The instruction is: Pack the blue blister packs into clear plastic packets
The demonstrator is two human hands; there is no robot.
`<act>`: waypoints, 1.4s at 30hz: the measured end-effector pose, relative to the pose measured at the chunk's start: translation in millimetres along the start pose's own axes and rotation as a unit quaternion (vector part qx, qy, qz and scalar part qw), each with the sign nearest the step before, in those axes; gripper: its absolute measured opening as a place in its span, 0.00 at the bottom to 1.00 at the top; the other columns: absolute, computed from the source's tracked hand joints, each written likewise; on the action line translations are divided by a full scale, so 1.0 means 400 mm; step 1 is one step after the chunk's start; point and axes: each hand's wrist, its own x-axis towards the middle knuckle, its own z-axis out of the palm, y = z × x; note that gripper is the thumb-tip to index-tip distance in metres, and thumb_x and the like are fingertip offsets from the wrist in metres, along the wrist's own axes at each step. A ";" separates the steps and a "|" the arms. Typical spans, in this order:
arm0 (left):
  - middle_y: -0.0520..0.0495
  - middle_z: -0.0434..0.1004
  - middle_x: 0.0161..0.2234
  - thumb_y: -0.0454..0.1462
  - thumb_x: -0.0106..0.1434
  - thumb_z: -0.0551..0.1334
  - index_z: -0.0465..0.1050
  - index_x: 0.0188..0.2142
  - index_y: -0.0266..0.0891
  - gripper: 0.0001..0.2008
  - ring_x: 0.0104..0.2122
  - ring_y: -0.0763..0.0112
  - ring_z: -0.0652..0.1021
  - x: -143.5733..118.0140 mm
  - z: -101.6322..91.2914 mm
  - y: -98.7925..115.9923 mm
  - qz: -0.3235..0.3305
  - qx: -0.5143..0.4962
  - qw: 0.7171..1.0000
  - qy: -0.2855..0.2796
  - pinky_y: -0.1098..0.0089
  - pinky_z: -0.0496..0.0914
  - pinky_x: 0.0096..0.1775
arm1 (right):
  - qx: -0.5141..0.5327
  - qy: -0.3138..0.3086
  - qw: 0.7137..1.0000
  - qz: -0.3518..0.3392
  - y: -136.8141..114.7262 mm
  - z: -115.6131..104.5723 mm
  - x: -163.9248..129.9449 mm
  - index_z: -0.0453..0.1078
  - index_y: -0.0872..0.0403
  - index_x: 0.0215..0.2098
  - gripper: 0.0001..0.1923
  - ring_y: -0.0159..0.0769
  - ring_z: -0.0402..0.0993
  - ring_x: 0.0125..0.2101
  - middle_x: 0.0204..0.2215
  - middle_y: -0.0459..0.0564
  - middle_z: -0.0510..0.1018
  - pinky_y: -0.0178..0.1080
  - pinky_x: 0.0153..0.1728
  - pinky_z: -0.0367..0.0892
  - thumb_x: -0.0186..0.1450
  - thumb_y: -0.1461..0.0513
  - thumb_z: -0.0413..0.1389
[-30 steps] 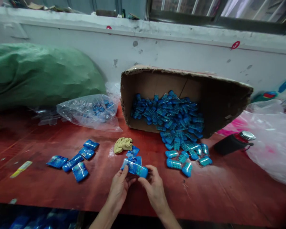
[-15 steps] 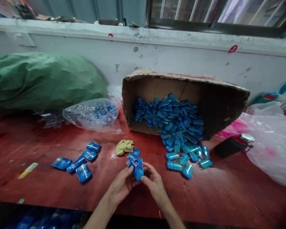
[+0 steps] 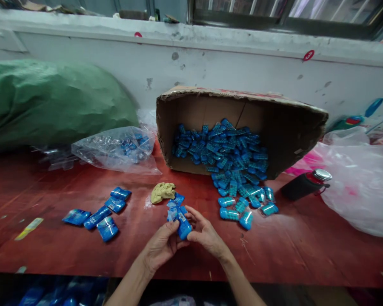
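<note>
My left hand point(image 3: 161, 245) and my right hand point(image 3: 204, 233) meet over the red table point(image 3: 293, 250), both gripping one small blue packet point(image 3: 182, 225) held upright between the fingertips. Just behind it lie a few flat blue wrappers point(image 3: 176, 200) and a crumpled tan cloth point(image 3: 162, 192). A cardboard box point(image 3: 242, 106) lies tipped on its side, spilling many blue packets point(image 3: 230, 157) onto the table. To my left sits a small group of finished blue packets point(image 3: 97, 211).
A clear plastic bag point(image 3: 115, 148) with blue pieces lies left of the box, beside a big green sack point(image 3: 54, 100). A dark bottle point(image 3: 304, 185) with a metal cap and a white plastic bag point(image 3: 360, 182) are at the right. A white wall runs behind.
The packet was held lying sideways between both hands; now it is turned upright and both hands are closed more tightly around it. The view shifted slightly.
</note>
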 end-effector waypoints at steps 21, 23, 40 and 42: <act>0.46 0.78 0.33 0.35 0.52 0.62 0.70 0.36 0.37 0.10 0.29 0.70 0.78 -0.011 0.009 -0.014 0.025 0.040 0.999 0.024 0.70 0.72 0.31 | -0.018 0.042 0.999 -0.015 0.008 0.012 -0.013 0.65 0.47 0.48 0.25 0.35 0.67 0.42 0.44 0.46 0.71 0.41 0.46 0.60 0.52 0.65 0.59; 0.45 0.78 0.34 0.34 0.52 0.63 0.70 0.37 0.37 0.12 0.30 0.69 0.78 -0.014 0.013 -0.012 0.026 0.037 0.999 0.015 0.68 0.72 0.33 | 0.002 0.046 0.999 -0.019 0.014 0.013 -0.011 0.65 0.45 0.48 0.27 0.35 0.68 0.41 0.43 0.46 0.71 0.40 0.44 0.61 0.50 0.66 0.61; 0.43 0.78 0.33 0.34 0.57 0.58 0.71 0.38 0.34 0.09 0.35 0.68 0.77 -0.014 0.021 -0.040 0.026 -0.012 0.999 -0.022 0.68 0.71 0.38 | -0.031 0.036 0.999 -0.006 0.040 0.010 -0.016 0.61 0.47 0.51 0.27 0.35 0.67 0.38 0.38 0.45 0.70 0.37 0.39 0.63 0.53 0.65 0.57; 0.41 0.78 0.33 0.35 0.57 0.57 0.71 0.36 0.33 0.08 0.35 0.65 0.77 -0.015 0.008 -0.013 0.040 -0.023 0.999 0.020 0.66 0.71 0.38 | -0.058 0.016 0.998 -0.004 0.037 0.006 -0.012 0.61 0.47 0.51 0.26 0.35 0.67 0.39 0.39 0.46 0.70 0.37 0.39 0.63 0.53 0.64 0.57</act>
